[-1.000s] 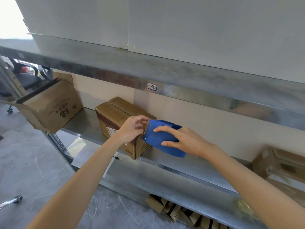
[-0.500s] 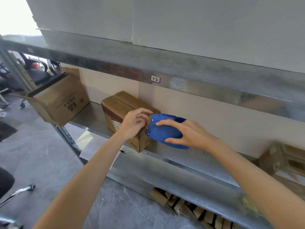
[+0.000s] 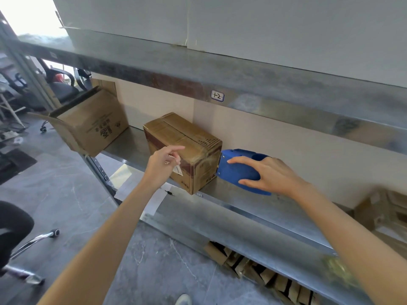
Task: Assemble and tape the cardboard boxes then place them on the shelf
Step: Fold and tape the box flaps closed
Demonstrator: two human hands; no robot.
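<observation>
At the far left an open box point(image 3: 92, 122) sits tilted on the end of the shelf point(image 3: 253, 203), its flaps loose and unsealed, so by the look of it that one has yet to be closed and taped. Next comes the taped box point(image 3: 182, 148), standing on the shelf against the back wall with its top seam closed; it seems finished and placed. The left hand point(image 3: 163, 166) hovers in front of its near face, fingers loose and holding nothing; whether it touches the cardboard I cannot tell. Just right of that box, its toothed end at the box's side, is the blue tape dispenser point(image 3: 240, 170), gripped by the right hand point(image 3: 271, 175) between fingers on top and thumb below. Farther right a blurred carton point(image 3: 383, 212) shows at the edge, and flat cardboard point(image 3: 264, 274) lies under the shelf, likely more boxes to build.
</observation>
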